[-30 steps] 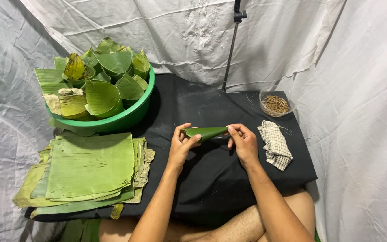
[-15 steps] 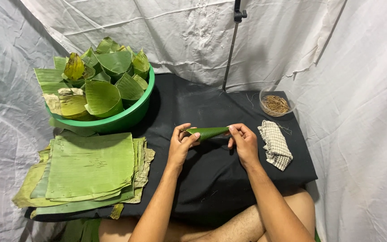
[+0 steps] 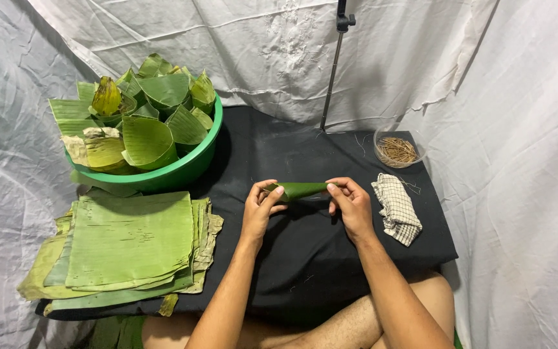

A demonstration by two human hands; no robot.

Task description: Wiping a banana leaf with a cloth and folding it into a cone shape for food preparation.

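Rolled leaf (image 3: pixel 298 189) — between both hands (image 3: pixel 261 208)

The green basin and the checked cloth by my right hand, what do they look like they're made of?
Green basin: probably plastic, given its smooth, even-coloured, slightly glossy rim. Checked cloth: woven fabric, likely cotton; it lies soft and folded, matte, with a grid pattern.

Smooth, slightly glossy rolled leaf (image 3: pixel 299 189) over matt black cloth (image 3: pixel 305 258); checked towel (image 3: pixel 396 210) looks coarsely woven.

Rolled green leaf (image 3: pixel 299 189): narrow cone, lying level, held between left hand (image 3: pixel 259 208) and right hand (image 3: pixel 351 205) fingertips, ends pinched.
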